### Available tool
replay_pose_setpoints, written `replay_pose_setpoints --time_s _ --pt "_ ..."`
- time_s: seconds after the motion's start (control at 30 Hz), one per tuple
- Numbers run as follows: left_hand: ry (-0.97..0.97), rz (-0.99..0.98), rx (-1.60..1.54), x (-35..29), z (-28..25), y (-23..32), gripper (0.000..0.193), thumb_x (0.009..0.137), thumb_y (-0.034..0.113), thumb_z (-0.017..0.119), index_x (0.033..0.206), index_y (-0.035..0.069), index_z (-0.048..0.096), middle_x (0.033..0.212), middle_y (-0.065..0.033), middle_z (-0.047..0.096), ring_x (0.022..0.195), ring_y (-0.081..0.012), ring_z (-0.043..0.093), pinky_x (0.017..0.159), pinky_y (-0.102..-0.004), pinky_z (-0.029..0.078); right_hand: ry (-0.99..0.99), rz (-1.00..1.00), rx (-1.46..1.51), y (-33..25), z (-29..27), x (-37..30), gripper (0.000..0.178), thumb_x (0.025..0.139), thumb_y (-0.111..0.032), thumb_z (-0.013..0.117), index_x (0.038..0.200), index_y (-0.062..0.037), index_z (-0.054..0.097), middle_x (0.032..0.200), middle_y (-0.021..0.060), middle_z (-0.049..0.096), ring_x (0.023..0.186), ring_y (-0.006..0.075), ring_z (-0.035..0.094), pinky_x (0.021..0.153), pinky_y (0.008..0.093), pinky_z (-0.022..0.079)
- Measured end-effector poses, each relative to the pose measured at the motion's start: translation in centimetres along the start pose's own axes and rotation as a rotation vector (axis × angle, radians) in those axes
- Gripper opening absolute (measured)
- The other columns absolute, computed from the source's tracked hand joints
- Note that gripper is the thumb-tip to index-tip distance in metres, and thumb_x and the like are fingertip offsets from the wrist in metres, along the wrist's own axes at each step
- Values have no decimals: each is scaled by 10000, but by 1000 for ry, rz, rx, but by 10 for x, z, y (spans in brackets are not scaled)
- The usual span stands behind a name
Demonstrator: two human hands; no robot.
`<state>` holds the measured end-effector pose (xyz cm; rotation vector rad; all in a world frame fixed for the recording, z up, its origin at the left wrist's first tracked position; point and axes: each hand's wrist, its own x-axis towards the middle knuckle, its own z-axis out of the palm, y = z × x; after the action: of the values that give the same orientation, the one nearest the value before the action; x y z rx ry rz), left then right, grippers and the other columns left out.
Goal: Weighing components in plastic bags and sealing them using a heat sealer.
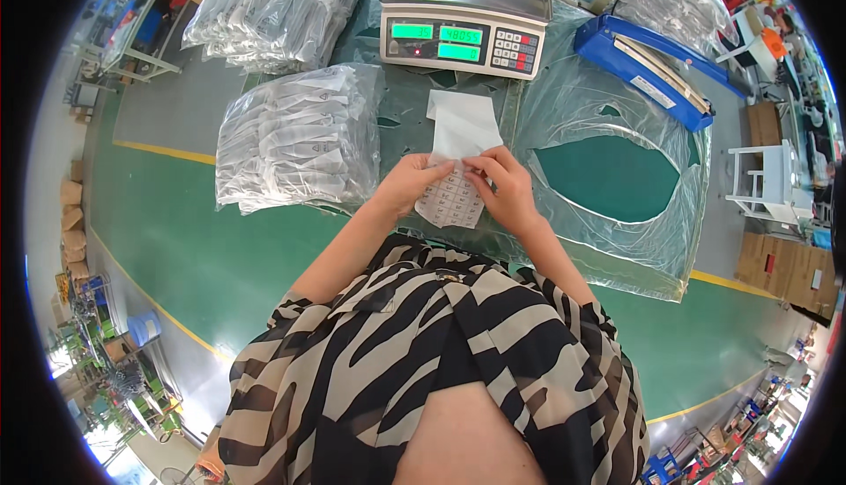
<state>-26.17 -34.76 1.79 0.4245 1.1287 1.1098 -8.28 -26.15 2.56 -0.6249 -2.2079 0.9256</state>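
Observation:
A white sheet of small printed labels (pixel 451 201) lies in front of me at the table's near edge, its blank upper part (pixel 464 122) reaching toward the scale. My left hand (pixel 411 180) grips the sheet's left side, thumb on top. On the other side, my right hand (pixel 504 184) pinches at the sheet's middle with thumb and forefinger; whether a single label is between those fingertips is too small to tell. Just beyond the sheet stands a digital weighing scale (pixel 463 22) with green lit displays and a keypad. Left of my hands lies a clear plastic bag of grey-white packed items (pixel 298 137).
Another stack of bagged items (pixel 275 11) sits at the far left of the table. A blue bag sealer (pixel 648 71) stands at the far right, with more plastic bags (pixel 677 5) behind it. Torn clear plastic sheeting (pixel 608 251) covers the table's right side.

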Motion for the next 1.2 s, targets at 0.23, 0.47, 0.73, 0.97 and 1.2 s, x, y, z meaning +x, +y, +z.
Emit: replay_pose_setpoints --time_s 0.23,0.47,0.73,0.97,1.2 --pt "-101 -64 -205 1 -7 5 285 902 219 591 1039 -30 621 971 -111 667 848 -188 659 768 -321 525 87 -36 18 -12 7 1 236 722 15 716 939 -21 628 864 84 553 676 199 593 587 283 494" --pt "-127 -89 -217 -4 -16 3 278 900 202 594 1043 -35 621 984 -117 666 865 -197 657 785 -329 518 65 51 4 -23 11 -1 232 724 23 719 929 -13 616 882 85 531 666 177 581 577 270 493" --pt "-136 -116 -227 0 -24 9 271 895 193 600 1037 -37 624 972 -114 669 857 -200 657 783 -330 517 65 9 29 -24 13 8 170 735 -3 704 849 -30 581 833 87 541 623 206 572 550 303 473" --pt "70 -55 104 10 -33 -9 288 867 211 609 1005 -40 638 927 -101 680 797 -207 656 729 -330 509 121 35 119 -39 -8 52 133 749 59 657 820 -4 564 773 64 517 628 141 545 565 247 440" --pt "303 293 619 -11 -7 -1 453 824 162 653 1204 -48 521 1102 -194 579 1005 -264 590 844 -361 475 -79 61 347 -111 1 251 73 837 -68 623 837 -1 591 718 6 570 634 57 513 571 208 405"
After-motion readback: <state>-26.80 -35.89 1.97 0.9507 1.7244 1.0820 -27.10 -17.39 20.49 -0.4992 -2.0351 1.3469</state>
